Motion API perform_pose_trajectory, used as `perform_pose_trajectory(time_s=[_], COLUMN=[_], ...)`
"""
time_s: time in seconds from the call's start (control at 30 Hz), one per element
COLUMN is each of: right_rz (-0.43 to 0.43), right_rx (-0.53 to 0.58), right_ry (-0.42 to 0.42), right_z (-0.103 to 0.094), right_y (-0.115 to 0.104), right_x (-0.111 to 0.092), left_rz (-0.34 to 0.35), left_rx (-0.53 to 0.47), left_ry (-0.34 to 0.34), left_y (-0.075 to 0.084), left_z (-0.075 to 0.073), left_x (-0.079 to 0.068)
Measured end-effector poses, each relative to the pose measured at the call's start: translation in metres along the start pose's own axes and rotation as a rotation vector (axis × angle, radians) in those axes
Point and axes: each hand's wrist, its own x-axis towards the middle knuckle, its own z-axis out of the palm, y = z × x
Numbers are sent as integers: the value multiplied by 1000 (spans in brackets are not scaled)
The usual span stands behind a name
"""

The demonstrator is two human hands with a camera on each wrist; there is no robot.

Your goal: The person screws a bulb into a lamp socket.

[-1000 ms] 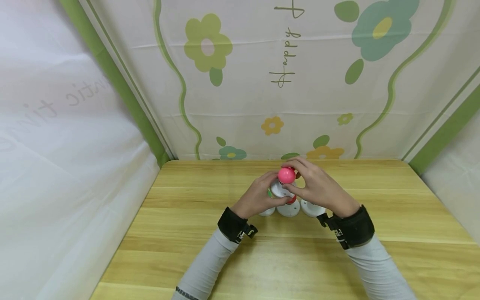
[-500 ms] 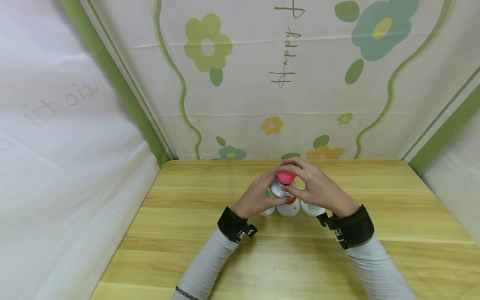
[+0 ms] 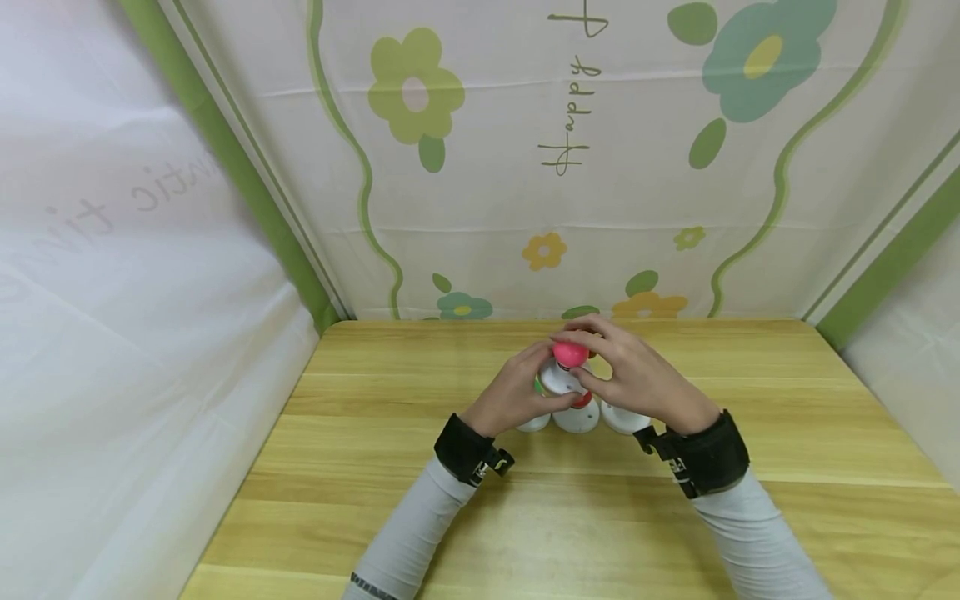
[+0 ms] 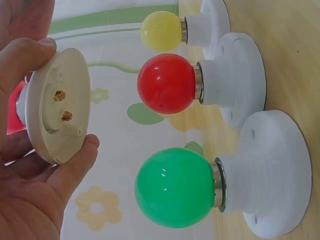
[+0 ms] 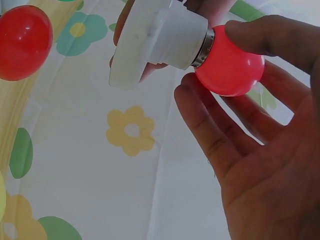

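My left hand grips a white lamp holder by its round base, thumb and fingers on the rim. The base's underside, with two brass screws, faces the left wrist camera. A pink-red light bulb sits in the holder's socket, its metal collar partly showing at the mouth. My right hand holds the bulb, with the thumb on one side and the fingers curved round the other. Both hands are raised over the other lamp holders, hiding parts of them in the head view.
On the wooden table stand three white lamp holders in a row, carrying a green bulb, a red bulb and a yellow bulb. A flower-print curtain hangs behind the table.
My right fingers have shifted round the bulb, first covering more of its top, then sliding back a little. The bulb has moved slightly left in view. My left hand keeps its grip.
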Motion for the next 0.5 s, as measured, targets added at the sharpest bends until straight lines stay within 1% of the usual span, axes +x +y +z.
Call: perform_pose_trajectory(time_s=[0.3,0.5], right_rz=[36,70], right_rx=[-40,-61], right_ry=[13,6], right_z=[0,0], right_y=[-1,-1], right_x=[-1,-2], left_rz=[-25,-26], left_rx=[2,-1], left_ry=[-12,-8], left_y=[1,2], left_z=[-1,-1], left_x=[-2,-1])
